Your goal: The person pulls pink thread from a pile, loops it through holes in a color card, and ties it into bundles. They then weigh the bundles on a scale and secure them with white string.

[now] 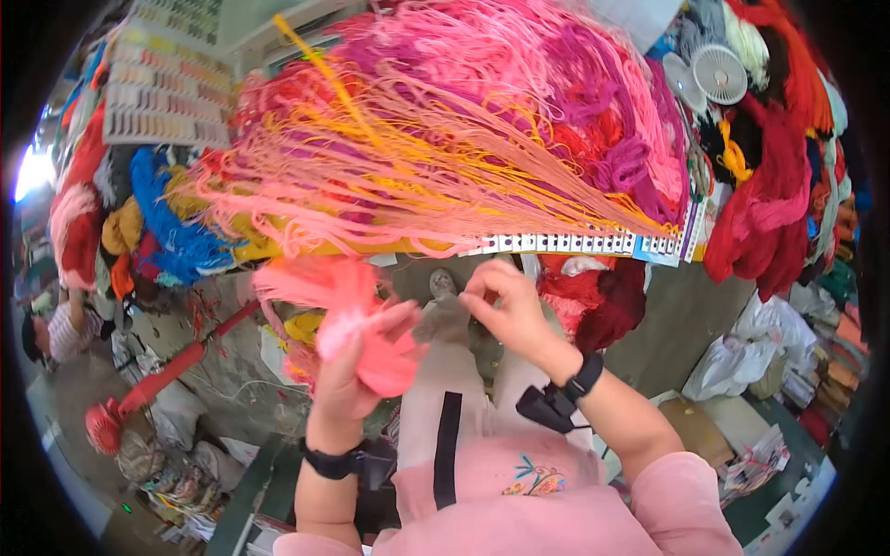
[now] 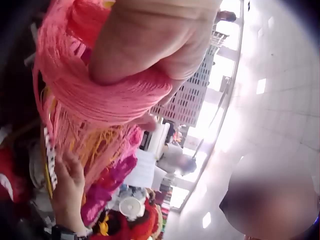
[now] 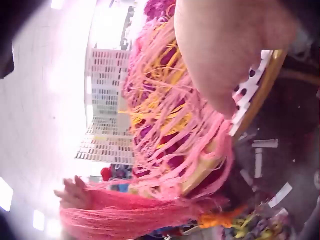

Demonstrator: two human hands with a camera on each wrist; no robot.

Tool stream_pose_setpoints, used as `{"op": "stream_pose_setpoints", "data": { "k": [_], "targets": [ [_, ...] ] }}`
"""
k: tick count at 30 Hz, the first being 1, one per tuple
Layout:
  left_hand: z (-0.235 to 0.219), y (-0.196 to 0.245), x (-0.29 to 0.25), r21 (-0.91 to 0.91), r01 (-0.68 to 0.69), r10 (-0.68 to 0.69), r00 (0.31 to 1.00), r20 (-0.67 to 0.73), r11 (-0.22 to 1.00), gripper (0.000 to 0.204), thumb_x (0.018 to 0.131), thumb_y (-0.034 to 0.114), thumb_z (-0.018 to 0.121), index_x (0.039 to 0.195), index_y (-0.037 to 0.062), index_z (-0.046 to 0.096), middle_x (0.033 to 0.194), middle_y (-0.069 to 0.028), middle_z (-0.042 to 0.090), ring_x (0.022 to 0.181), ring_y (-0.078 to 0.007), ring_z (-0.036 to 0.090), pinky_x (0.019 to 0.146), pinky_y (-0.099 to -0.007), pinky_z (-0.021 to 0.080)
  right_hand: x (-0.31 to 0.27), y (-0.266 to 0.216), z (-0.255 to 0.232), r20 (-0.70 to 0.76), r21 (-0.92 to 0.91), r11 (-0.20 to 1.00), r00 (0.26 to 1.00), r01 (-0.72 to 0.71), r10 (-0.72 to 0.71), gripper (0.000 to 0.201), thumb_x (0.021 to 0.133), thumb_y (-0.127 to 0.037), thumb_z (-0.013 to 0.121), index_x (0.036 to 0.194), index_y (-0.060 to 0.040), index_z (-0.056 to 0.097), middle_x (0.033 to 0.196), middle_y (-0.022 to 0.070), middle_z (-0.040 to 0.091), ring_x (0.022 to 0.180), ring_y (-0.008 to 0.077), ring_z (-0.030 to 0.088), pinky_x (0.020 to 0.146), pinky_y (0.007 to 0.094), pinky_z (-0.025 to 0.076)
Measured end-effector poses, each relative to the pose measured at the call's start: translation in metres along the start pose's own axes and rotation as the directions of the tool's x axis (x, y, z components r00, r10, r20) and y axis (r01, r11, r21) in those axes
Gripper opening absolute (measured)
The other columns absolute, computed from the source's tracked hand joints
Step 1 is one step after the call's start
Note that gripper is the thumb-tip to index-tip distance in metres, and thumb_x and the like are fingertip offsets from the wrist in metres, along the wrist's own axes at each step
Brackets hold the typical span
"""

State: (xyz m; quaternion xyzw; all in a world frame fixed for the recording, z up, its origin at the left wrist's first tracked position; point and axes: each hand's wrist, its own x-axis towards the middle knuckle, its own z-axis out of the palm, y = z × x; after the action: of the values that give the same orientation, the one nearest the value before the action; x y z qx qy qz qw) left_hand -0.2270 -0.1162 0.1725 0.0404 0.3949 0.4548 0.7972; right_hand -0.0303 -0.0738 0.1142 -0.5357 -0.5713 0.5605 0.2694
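Note:
A coral-pink yarn skein (image 1: 348,315) hangs in a thick loop from my left hand (image 1: 345,375); the hand grips it between thumb and fingers. Close up in the left wrist view, the skein (image 2: 107,100) bends around that hand. My right hand (image 1: 519,310) is beside the left end of a white strip with dark holes (image 1: 556,244), its fingers bent and the thumb close to them. In the right wrist view this hand (image 3: 225,55) covers part of the strip (image 3: 247,95) and pink strands (image 3: 215,135). I cannot tell whether its fingertips pinch a strand.
Pink, orange and yellow strands (image 1: 399,176) fan out from the strip over a heap of pink and purple yarn (image 1: 501,56). Colour sample boards (image 1: 171,88) stand at the back left. Blue yarn (image 1: 171,218) and red skeins (image 1: 769,195) hang at the sides. A white fan (image 1: 719,74) is at back right.

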Motion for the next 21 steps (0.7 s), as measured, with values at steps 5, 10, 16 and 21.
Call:
{"op": "stream_pose_setpoints", "data": {
  "k": [5, 10, 16, 21],
  "targets": [
    [0.017, -0.004, -0.018, 0.023, -0.127, 0.123, 0.984, 0.129, 0.992, 0.047, 0.085, 0.028, 0.037, 0.118, -0.0042, 0.034, 0.127, -0.0113, 0.029, 0.116, -0.0209, 0.031, 0.093, -0.0354, 0.029, -0.020, -0.092, 0.026, 0.380, 0.457, 0.770, 0.881, -0.445, 0.283, 0.008, 0.075, -0.007, 0.055, 0.075, 0.0005, 0.058, 0.061, -0.0019, 0.049, 0.052, 0.0039, 0.043, 0.047, 0.0183, 0.036],
    [0.030, 0.005, -0.041, -0.058, -0.209, 0.216, 0.959, 0.182, 0.976, 0.057, 0.083, 0.035, 0.038, 0.121, -0.0054, 0.025, 0.123, -0.0186, 0.034, 0.113, -0.0265, 0.036, 0.095, -0.0371, 0.027, -0.038, -0.112, 0.024, 0.377, 0.616, 0.662, 0.898, -0.426, 0.227, 0.007, 0.075, -0.005, 0.053, 0.075, 0.0010, 0.057, 0.059, -0.0006, 0.051, 0.049, 0.0041, 0.045, 0.046, 0.0167, 0.036],
    [0.035, 0.005, -0.057, -0.203, -0.198, 0.247, 0.936, 0.251, 0.959, 0.056, 0.083, 0.036, 0.038, 0.121, -0.0033, 0.026, 0.120, -0.0191, 0.037, 0.111, -0.0263, 0.037, 0.093, -0.0386, 0.029, -0.061, -0.139, 0.021, 0.287, 0.719, 0.570, 0.917, -0.397, 0.277, 0.008, 0.075, -0.006, 0.054, 0.078, 0.0009, 0.057, 0.061, 0.0012, 0.054, 0.049, 0.0046, 0.047, 0.044, 0.0158, 0.037],
    [0.036, 0.003, -0.063, -0.123, -0.131, 0.175, 0.858, 0.483, 0.984, 0.063, 0.082, 0.040, 0.039, 0.126, -0.0006, 0.018, 0.126, -0.0157, 0.030, 0.113, -0.0243, 0.035, 0.092, -0.0382, 0.030, -0.072, -0.149, 0.017, 0.254, 0.606, 0.693, 0.921, -0.390, 0.296, 0.014, 0.080, -0.012, 0.050, 0.083, 0.0008, 0.056, 0.063, 0.0036, 0.056, 0.051, 0.0065, 0.053, 0.042, 0.0162, 0.042]
  ]
}}
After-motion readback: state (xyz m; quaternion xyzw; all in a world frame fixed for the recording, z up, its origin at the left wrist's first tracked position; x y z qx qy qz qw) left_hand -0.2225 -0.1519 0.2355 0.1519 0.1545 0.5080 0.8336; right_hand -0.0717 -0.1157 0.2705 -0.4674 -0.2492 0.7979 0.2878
